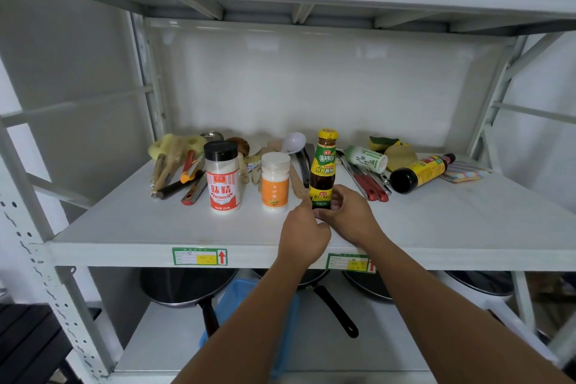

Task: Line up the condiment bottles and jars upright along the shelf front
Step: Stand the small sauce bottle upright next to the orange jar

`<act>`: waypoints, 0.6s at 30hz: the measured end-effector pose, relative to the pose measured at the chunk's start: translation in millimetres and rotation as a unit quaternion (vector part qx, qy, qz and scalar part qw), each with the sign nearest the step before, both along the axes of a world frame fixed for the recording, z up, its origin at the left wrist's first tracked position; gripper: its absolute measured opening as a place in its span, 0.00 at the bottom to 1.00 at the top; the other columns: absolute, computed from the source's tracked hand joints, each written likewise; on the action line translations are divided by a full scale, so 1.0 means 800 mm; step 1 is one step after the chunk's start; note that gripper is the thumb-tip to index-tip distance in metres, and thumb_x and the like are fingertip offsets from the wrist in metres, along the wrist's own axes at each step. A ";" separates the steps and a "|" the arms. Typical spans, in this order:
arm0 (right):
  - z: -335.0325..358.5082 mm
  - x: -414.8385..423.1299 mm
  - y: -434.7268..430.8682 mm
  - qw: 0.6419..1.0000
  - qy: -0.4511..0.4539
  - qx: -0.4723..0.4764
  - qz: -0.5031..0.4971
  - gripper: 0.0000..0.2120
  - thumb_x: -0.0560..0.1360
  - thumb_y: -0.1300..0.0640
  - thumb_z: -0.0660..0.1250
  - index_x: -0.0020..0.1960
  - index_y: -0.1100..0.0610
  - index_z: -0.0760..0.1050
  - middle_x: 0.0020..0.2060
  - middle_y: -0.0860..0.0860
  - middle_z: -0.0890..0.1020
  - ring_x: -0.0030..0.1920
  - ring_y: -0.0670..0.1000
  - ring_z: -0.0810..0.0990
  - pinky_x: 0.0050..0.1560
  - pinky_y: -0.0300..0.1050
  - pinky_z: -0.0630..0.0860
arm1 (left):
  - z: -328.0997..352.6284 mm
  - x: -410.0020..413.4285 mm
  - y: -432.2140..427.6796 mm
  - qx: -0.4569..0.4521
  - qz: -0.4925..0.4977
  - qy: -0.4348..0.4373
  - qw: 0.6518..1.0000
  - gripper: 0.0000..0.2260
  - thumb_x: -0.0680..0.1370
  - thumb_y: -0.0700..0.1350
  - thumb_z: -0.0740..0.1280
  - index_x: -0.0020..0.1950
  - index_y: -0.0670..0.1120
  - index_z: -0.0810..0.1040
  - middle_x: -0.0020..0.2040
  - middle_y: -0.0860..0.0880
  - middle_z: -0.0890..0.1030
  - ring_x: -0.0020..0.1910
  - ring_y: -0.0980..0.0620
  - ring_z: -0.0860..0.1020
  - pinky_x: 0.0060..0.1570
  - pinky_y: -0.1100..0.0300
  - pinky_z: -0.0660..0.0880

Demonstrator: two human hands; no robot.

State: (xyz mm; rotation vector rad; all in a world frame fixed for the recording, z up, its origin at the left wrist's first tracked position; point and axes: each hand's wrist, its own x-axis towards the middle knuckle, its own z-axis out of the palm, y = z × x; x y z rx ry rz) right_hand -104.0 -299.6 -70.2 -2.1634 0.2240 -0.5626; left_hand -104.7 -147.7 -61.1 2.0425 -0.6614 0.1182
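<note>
A dark sauce bottle [324, 165] with a yellow cap stands upright on the white shelf [156, 227]. My left hand [304, 227] and my right hand [349, 215] both grip its base. To its left stand a white jar with an orange label [275, 185] and a black-capped jar with a red label [223, 176], both upright. Further right, a white-and-green bottle [366, 159] and a dark soy bottle with a yellow label [420, 173] lie on their sides.
Kitchen tools lie along the back: brushes [174, 159], a white ladle [294, 143], red-handled utensils [364, 181], sponges [392, 150] and a striped cloth [464, 171]. Black pans [187, 287] and a blue basket [258, 321] sit on the shelf below.
</note>
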 end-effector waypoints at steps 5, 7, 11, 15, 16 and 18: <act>-0.002 0.000 -0.001 1.000 -0.004 -0.001 -0.015 0.24 0.70 0.57 0.82 0.63 0.54 0.80 0.49 0.42 0.85 0.43 0.28 0.81 0.42 0.21 0.72 | 0.000 -0.004 -0.002 0.017 0.001 -0.006 1.000 0.21 0.77 0.40 0.66 0.71 0.47 0.71 0.59 0.46 0.82 0.57 0.46 0.80 0.50 0.61 0.71; -0.002 0.000 -0.001 1.000 -0.006 -0.004 -0.017 0.23 0.70 0.58 0.82 0.63 0.54 0.80 0.48 0.42 0.84 0.43 0.27 0.80 0.42 0.20 0.72 | -0.001 -0.005 -0.003 0.014 0.004 -0.001 1.000 0.21 0.77 0.40 0.66 0.70 0.47 0.71 0.59 0.46 0.82 0.57 0.46 0.80 0.50 0.61 0.70; -0.001 0.000 -0.001 1.000 -0.006 -0.013 -0.014 0.24 0.70 0.57 0.82 0.64 0.54 0.80 0.50 0.43 0.85 0.44 0.28 0.80 0.42 0.19 0.71 | -0.001 -0.004 -0.003 0.018 0.004 -0.001 1.000 0.21 0.78 0.40 0.66 0.71 0.48 0.71 0.60 0.47 0.82 0.58 0.46 0.80 0.51 0.61 0.70; -0.001 -0.001 -0.001 1.000 -0.006 -0.017 -0.014 0.24 0.70 0.57 0.82 0.65 0.54 0.80 0.51 0.43 0.85 0.47 0.31 0.81 0.43 0.20 0.72 | 0.001 -0.005 -0.003 0.017 0.003 0.000 1.000 0.21 0.78 0.40 0.66 0.71 0.49 0.71 0.61 0.47 0.81 0.59 0.47 0.79 0.52 0.61 0.70; -0.001 -0.001 -0.001 1.000 -0.005 -0.017 -0.014 0.24 0.71 0.57 0.82 0.65 0.54 0.80 0.51 0.43 0.85 0.47 0.31 0.80 0.43 0.20 0.72 | 0.001 -0.005 -0.003 0.017 0.002 0.001 1.000 0.21 0.78 0.40 0.66 0.71 0.49 0.71 0.60 0.47 0.81 0.59 0.46 0.79 0.51 0.61 0.70; -0.001 -0.002 0.000 1.000 -0.004 -0.018 -0.014 0.24 0.71 0.57 0.81 0.65 0.53 0.80 0.51 0.43 0.85 0.47 0.31 0.80 0.43 0.20 0.72 | 0.001 -0.005 -0.003 0.017 0.002 0.001 1.000 0.22 0.78 0.40 0.66 0.71 0.49 0.71 0.61 0.47 0.81 0.59 0.47 0.79 0.52 0.61 0.70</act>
